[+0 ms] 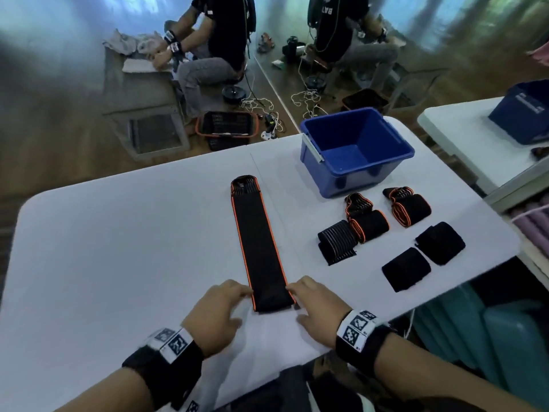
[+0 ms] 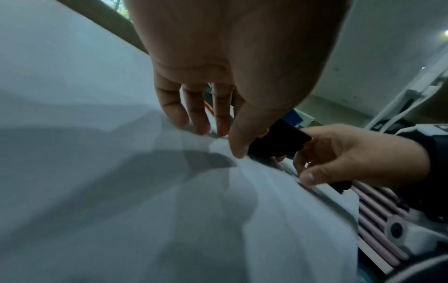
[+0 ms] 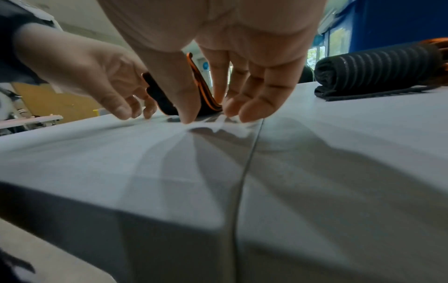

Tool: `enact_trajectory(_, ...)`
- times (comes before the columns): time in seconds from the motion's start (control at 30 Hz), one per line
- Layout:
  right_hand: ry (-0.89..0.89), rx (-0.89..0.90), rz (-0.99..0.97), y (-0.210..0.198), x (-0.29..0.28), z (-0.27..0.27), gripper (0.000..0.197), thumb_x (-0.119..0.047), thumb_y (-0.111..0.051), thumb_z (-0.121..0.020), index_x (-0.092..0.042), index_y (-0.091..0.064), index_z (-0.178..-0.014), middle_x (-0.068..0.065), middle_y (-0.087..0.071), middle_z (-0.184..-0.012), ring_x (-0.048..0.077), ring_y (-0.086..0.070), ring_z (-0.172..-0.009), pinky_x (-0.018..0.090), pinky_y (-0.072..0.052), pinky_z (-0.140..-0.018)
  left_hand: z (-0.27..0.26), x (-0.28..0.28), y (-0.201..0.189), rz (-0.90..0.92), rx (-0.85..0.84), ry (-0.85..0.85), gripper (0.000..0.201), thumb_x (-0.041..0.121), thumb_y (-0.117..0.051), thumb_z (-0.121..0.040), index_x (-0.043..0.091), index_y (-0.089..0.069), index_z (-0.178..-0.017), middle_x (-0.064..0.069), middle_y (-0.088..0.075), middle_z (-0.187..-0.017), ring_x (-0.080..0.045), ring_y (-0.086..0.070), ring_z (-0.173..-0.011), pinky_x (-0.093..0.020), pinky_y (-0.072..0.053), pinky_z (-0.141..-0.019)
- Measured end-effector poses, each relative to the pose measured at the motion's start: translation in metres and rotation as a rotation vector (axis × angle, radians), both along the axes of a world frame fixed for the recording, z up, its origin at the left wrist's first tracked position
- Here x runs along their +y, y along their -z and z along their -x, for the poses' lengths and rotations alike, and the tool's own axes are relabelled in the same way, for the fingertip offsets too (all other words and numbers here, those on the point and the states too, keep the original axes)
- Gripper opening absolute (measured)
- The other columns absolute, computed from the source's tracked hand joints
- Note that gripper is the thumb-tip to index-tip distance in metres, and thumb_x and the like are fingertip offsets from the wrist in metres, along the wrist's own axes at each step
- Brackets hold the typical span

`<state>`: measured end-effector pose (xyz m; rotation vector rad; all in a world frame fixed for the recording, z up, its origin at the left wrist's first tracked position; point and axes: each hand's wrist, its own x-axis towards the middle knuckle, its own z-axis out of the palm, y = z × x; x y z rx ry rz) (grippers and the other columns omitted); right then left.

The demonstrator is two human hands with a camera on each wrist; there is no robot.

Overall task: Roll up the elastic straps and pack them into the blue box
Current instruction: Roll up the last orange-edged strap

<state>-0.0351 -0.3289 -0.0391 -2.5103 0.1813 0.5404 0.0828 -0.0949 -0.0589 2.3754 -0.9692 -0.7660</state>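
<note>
A long black elastic strap (image 1: 258, 242) with orange edges lies flat on the white table (image 1: 118, 233), running away from me. Its near end (image 2: 278, 141) is turned up slightly off the table. My left hand (image 1: 242, 306) touches the left side of that end and my right hand (image 1: 297, 303) the right side. The fingers of both are fairly straight, tips on the table. In the right wrist view my right hand (image 3: 215, 114) has its thumb in front of the strap end (image 3: 164, 101). The blue box (image 1: 341, 171) stands open and empty at the far right.
Several rolled or folded straps lie right of the long one: two orange-edged (image 1: 368, 224) (image 1: 407, 209), a striped one (image 1: 337, 242) and two plain black (image 1: 405, 269) (image 1: 439, 242). The table's front edge is just under my wrists. A second table (image 1: 463, 129) stands at right.
</note>
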Motion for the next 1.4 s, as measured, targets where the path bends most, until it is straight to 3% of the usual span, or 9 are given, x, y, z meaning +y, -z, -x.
enact_trajectory(0.1, 0.001, -0.042, 0.016, 0.005, -0.001, -0.006, 0.055, -0.021, -0.061, -0.092, -0.022, -0.043, -0.144, -0.001, -0.046, -0.132, 0.021, -0.051, -0.119, 0.031, -0.043, -0.102, 0.017, 0.0, 0.012, 0.002, -0.012, -0.067, 0.056, 0.031, -0.072, -0.081, 0.034, -0.057, -0.135, 0.011, -0.051, -0.127, -0.017, -0.056, -0.113, -0.035, -0.046, -0.101)
enact_trajectory(0.4, 0.047, -0.105, -0.011, 0.02, -0.006, -0.018, 0.035, -0.022, -0.061, -0.094, -0.019, -0.061, -0.128, 0.002, -0.057, -0.108, 0.022, -0.061, -0.1, 0.032, -0.048, -0.09, 0.029, -0.012, 0.016, 0.011, -0.036, -0.311, 0.057, 0.07, -0.041, -0.073, 0.046, -0.072, -0.114, 0.012, -0.053, -0.082, -0.016, -0.058, -0.081, -0.036, -0.051, -0.079)
enact_trajectory(0.57, 0.052, -0.132, -0.005, 0.02, -0.007, -0.02, 0.022, -0.031, -0.054, -0.098, -0.015, -0.068, -0.103, 0.004, -0.059, -0.092, 0.025, -0.059, -0.089, 0.034, -0.045, -0.078, 0.027, -0.02, 0.01, -0.001, 0.008, -0.428, 0.026, 0.054, -0.062, -0.089, 0.033, -0.078, -0.092, 0.014, -0.055, -0.077, -0.016, -0.061, -0.082, -0.032, -0.051, -0.08)
enact_trajectory(0.73, 0.145, -0.128, -0.058, 0.02, -0.01, -0.028, 0.028, -0.037, -0.054, -0.098, -0.016, -0.069, -0.089, -0.001, -0.066, -0.084, 0.017, -0.059, -0.08, 0.031, -0.044, -0.073, 0.026, -0.027, 0.012, -0.005, 0.104, -0.583, 0.038, 0.052, -0.062, -0.092, 0.02, -0.074, -0.074, 0.005, -0.07, -0.071, -0.018, -0.066, -0.072, -0.033, -0.055, -0.071)
enact_trajectory(0.87, 0.213, -0.083, -0.098, 0.018, -0.012, -0.037, 0.029, -0.041, -0.055, -0.096, -0.021, -0.07, -0.08, -0.006, -0.069, -0.08, 0.012, -0.061, -0.078, 0.027, -0.046, -0.072, 0.021, -0.034, 0.007, 0.023, 0.196, -0.697, 0.046, 0.051, -0.065, -0.088, 0.008, -0.073, -0.073, 0.001, -0.06, -0.057, -0.016, -0.054, -0.055, -0.029, -0.047, -0.06)
enact_trajectory(1.0, 0.244, -0.047, -0.094, 0.017, -0.012, -0.045, 0.034, -0.039, -0.059, -0.094, -0.013, -0.07, -0.074, -0.001, -0.069, -0.077, 0.016, -0.063, -0.077, 0.028, -0.049, -0.071, 0.014, -0.043, -0.001, -0.027, 0.224, -0.762, 0.046, 0.045, -0.072, -0.084, 0.003, -0.068, -0.068, -0.007, -0.062, -0.062, -0.021, -0.056, -0.059, -0.03, -0.048, -0.061)
enact_trajectory(1.13, 0.266, 0.03, -0.084, 0.012, -0.011, -0.053, 0.035, -0.034, -0.064, -0.09, -0.005, -0.065, -0.071, 0.007, -0.068, -0.074, 0.025, -0.064, -0.075, 0.03, -0.05, -0.067, 0.012, -0.053, -0.007, -0.186, 0.181, -0.725, 0.054, 0.043, -0.07, -0.086, 0.015, -0.041, -0.05, -0.001, -0.044, -0.051, -0.023, -0.047, -0.054, -0.027, -0.037, -0.053)
enact_trajectory(1.27, 0.255, 0.156, -0.05, 0.004, -0.006, -0.064, 0.026, -0.026, -0.061, -0.084, -0.01, -0.054, -0.065, 0.011, -0.054, -0.067, 0.025, -0.054, -0.064, 0.031, -0.048, -0.062, 0.016, -0.055, -0.003, -0.175, 0.137, -0.722, 0.052, 0.044, -0.068, -0.087, 0.017, -0.042, -0.051, 0.003, -0.046, -0.052, -0.021, -0.05, -0.055, -0.027, -0.04, -0.056)
enact_trajectory(1.4, 0.275, 0.152, 0.004, 0.004, 0.001, -0.065, 0.018, -0.023, -0.061, -0.081, -0.013, -0.047, -0.076, 0.003, -0.052, -0.066, 0.024, -0.053, -0.063, 0.027, -0.036, -0.051, 0.023, -0.052, -0.003, -0.084, -0.026, -0.663, 0.018, 0.039, -0.07, -0.085, 0.027, -0.057, -0.09, 0.005, -0.061, -0.087, -0.019, -0.06, -0.083, -0.035, -0.051, -0.074)
